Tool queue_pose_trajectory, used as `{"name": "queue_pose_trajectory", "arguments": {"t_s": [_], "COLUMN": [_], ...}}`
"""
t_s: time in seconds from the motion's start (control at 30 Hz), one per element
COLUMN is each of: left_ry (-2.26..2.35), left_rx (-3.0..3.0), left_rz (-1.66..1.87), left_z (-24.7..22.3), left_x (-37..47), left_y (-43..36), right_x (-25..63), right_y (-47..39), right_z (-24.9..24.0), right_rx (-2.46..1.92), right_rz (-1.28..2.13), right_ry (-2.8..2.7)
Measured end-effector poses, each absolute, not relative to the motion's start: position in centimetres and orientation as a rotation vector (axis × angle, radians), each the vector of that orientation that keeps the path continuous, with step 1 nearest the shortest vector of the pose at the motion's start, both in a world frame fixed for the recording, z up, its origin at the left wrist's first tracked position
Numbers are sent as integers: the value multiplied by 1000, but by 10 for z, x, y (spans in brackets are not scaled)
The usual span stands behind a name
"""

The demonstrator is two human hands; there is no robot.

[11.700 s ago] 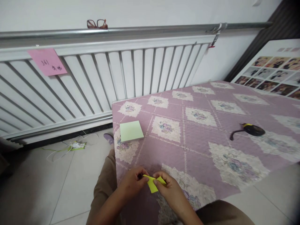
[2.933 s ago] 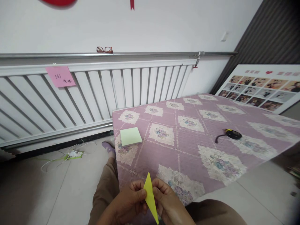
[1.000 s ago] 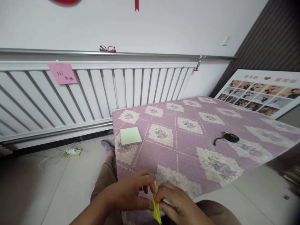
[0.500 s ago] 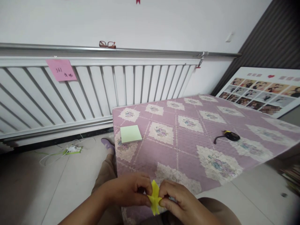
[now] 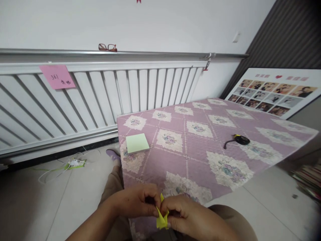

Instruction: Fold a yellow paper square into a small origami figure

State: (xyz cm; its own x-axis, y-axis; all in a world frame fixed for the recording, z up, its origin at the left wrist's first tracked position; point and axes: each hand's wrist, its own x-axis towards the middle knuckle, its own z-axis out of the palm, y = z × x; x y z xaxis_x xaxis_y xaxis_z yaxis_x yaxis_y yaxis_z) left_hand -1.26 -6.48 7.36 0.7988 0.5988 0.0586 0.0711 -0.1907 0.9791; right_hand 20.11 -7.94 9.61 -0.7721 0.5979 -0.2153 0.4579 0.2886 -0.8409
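Note:
Between my two hands, near the bottom of the view, is a small folded piece of yellow paper (image 5: 162, 221). My left hand (image 5: 139, 202) pinches its left side between thumb and fingers. From the other side my right hand (image 5: 184, 212) grips it too, fingertips almost touching those of the left. Parts of the paper are hidden behind the fingers. It is held just over the near edge of the table, above my lap. Farther up the table lies a pad of pale green paper (image 5: 137, 143), apart from both hands.
A purple floral cloth covers the table (image 5: 173, 164). A black and yellow tape measure (image 5: 241, 139) lies on its right side. Behind stands a white radiator (image 5: 105, 97) with a pink note (image 5: 57, 77); glasses (image 5: 107, 47) rest on the pipe above. A power strip (image 5: 76, 163) is on the floor.
The yellow paper has gone from spread flat, star-like, to more folded and tilted. My right fingers have moved left, closer to my left hand. The whole view has shifted slightly.

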Motion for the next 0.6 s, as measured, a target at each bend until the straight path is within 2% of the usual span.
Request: {"name": "queue_pose_trajectory", "arguments": {"t_s": [0.37, 0.6], "left_ry": [503, 526], "left_rx": [1867, 1837], "left_rz": [446, 453], "left_z": [83, 87], "left_x": [-21, -14], "left_y": [-59, -66], "right_x": [206, 203], "right_y": [-86, -86], "right_z": [99, 99], "right_rx": [-1083, -1032], "right_rz": [1274, 1259], "right_ry": [-2444, -2429]}}
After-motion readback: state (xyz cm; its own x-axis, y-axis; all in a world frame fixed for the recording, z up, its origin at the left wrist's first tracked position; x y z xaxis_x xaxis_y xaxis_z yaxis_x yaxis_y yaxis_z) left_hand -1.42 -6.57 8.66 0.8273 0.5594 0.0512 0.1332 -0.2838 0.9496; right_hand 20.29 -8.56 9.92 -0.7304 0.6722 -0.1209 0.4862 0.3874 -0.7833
